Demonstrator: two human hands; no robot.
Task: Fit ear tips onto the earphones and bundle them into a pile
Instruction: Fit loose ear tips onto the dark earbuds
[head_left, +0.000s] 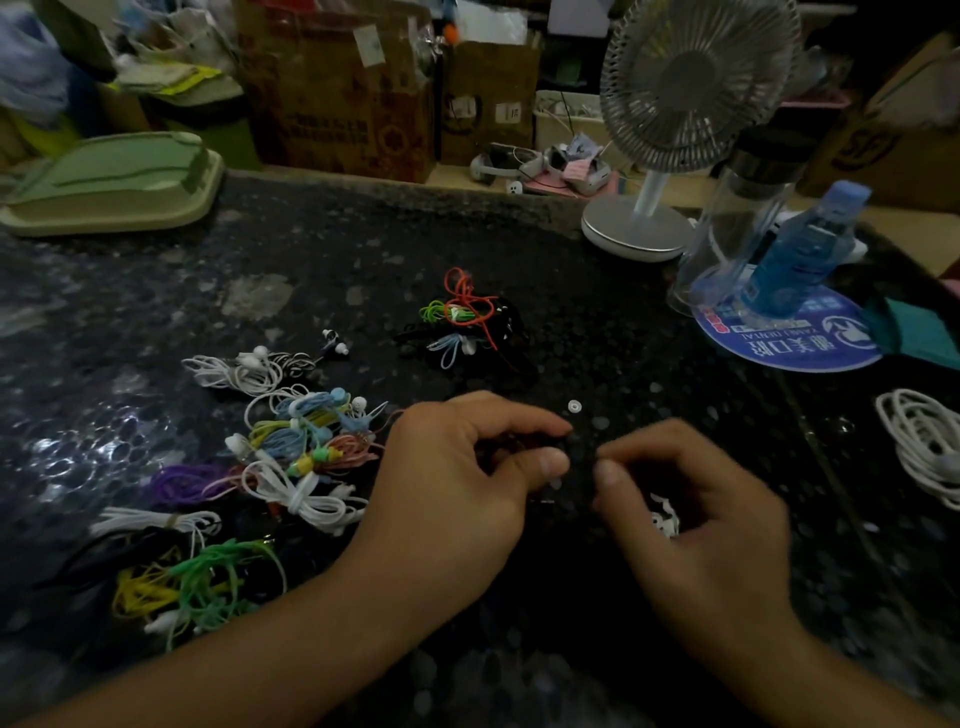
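Your left hand is curled, thumb and forefinger pinched on something dark that is hard to make out against the black worktop, most likely a black earphone. Your right hand sits just beside it, fingers curled, with small white ear tips cupped under the palm; whether its thumb and forefinger already pinch a tip you cannot tell from this view. One loose ear tip lies on the worktop just beyond your two hands. Judging by the layout, you are partway through: beyond your left hand a small bundled pile of orange, green, blue and black earphones looks finished, while to the outer side of your left hand a much larger spread of coiled earphones in white, blue, pink, purple, green and yellow seems to wait its turn. A white cable coil lies well apart, out past your right hand. Most of the fitting appears still ahead.
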